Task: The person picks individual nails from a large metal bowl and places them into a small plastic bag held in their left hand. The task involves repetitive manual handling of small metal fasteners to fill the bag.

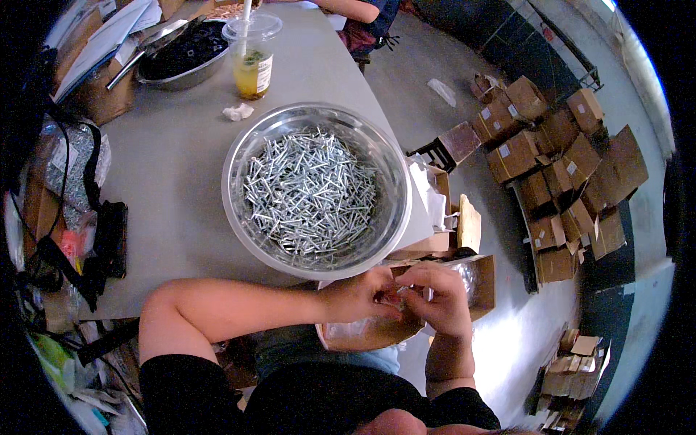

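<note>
Just beyond the bowl's near rim, my left hand (357, 297) and my right hand (439, 296) meet over an open cardboard box (388, 335). Both are closed, fingertips together, around what looks like a small clear plastic bag (392, 296) with reddish marks. My fingers cover most of it, so its contents cannot be made out. A large shiny metal bowl (242, 217) full of loose silver screws (312, 190) stands on the grey table (167, 217), close to my left hand. Clear plastic shows inside the cardboard box beneath my hands.
Farther back are a lidded drink cup (254, 69), crumpled tissue (238, 112) and a basin of dark pieces (190, 58). A bag of small metal parts (76, 167) lies at left. Cardboard boxes (558, 167) are stacked on the right. Another person's arm (351, 9) shows at the top.
</note>
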`<state>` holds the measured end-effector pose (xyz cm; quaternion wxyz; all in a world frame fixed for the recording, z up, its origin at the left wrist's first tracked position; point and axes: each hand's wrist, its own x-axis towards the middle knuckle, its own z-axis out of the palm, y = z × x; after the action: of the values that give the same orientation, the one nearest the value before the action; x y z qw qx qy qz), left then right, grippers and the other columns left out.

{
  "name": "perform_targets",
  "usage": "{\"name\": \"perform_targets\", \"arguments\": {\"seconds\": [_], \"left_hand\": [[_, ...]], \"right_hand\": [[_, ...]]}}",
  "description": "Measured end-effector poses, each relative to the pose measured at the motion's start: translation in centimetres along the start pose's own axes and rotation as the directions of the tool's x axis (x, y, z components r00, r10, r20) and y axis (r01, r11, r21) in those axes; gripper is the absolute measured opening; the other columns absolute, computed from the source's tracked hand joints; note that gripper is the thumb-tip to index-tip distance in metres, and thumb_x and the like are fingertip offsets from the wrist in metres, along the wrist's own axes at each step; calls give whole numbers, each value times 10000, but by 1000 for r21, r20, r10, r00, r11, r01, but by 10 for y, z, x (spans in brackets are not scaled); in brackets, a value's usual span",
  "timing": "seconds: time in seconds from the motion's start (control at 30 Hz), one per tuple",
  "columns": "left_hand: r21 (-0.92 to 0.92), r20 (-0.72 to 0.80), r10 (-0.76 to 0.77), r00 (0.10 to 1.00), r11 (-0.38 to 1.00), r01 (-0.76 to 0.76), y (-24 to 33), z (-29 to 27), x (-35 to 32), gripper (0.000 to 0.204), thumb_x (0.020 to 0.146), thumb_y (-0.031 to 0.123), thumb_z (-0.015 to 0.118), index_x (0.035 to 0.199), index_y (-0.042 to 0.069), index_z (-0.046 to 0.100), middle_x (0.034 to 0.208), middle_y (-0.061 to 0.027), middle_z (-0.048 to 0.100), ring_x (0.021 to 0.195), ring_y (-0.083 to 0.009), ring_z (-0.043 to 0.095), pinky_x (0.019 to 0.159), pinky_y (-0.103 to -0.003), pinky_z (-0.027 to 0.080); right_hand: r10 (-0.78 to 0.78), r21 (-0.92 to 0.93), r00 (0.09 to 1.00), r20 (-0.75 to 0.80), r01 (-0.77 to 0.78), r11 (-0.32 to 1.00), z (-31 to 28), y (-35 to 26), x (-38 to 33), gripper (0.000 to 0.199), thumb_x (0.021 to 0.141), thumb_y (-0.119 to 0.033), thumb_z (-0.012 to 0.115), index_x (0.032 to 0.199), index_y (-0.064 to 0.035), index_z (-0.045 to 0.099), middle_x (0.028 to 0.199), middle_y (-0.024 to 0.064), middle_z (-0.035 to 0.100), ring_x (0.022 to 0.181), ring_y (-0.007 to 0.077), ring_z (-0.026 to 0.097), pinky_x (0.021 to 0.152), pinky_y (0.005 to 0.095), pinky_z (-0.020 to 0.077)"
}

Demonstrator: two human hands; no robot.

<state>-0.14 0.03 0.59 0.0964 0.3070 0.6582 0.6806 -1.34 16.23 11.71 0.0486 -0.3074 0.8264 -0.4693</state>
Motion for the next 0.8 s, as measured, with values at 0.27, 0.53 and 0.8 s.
{"name": "perform_targets", "arguments": {"seconds": [0.27, 0.53, 0.8], "left_hand": [[256, -8, 128, 992, 959, -122, 0, -4, 0, 177, 776, 162, 715, 811, 8, 636, 809, -150, 588, 803, -333, 594, 727, -402, 464], [319, 103, -78, 992, 947, 42, 17, -12, -2, 196, 762, 181, 729, 830, 17, 648, 806, -137, 589, 803, -307, 600, 718, -397, 476], [321, 37, 64, 997, 944, -73, 18, -8, -2, 239, 716, 148, 733, 871, -5, 634, 871, -141, 583, 828, -297, 599, 730, -381, 482]], "right_hand": [[6, -25, 992, -127, -9, 1000, 10, 19, -34, 217, 687, 68, 710, 880, -17, 666, 834, 113, 671, 768, 232, 654, 688, 312, 505], [-13, -34, 980, -199, 7, 999, 14, 24, -42, 215, 685, 69, 713, 875, -16, 663, 841, 115, 666, 777, 233, 647, 687, 307, 508], [9, -87, 992, -125, -20, 996, 18, 24, -45, 253, 686, 71, 700, 921, -19, 676, 878, 126, 648, 793, 242, 645, 669, 309, 514]]}}
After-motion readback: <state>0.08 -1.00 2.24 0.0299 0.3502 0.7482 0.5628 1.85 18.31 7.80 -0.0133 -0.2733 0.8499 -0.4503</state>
